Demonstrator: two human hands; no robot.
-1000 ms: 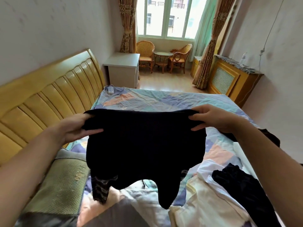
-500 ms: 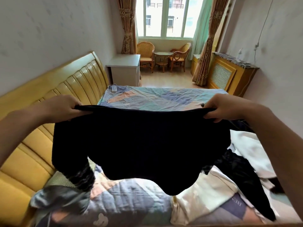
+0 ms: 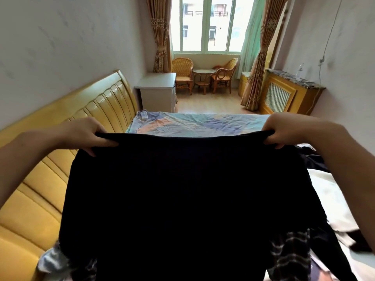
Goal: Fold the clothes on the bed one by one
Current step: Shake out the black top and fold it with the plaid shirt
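A black garment (image 3: pixel 186 199) with striped sleeve ends hangs spread wide in front of me, above the bed (image 3: pixel 203 124). My left hand (image 3: pixel 87 134) grips its top edge at the left corner. My right hand (image 3: pixel 282 130) grips the top edge at the right corner. The cloth is stretched taut between them and covers most of the near bed. A white garment (image 3: pixel 332 199) and another black one (image 3: pixel 316 159) lie on the bed to the right, partly hidden by my right arm.
A yellow wooden headboard (image 3: pixel 60 159) runs along the left. A white nightstand (image 3: pixel 158 92) stands beyond the bed. Wicker chairs and a small table (image 3: pixel 203 78) sit by the window. A wooden radiator cover (image 3: pixel 284 96) lines the right wall.
Both hands have lifted the black garment and pulled it wider, so it now hangs higher, closer to me, and hides more of the bed.
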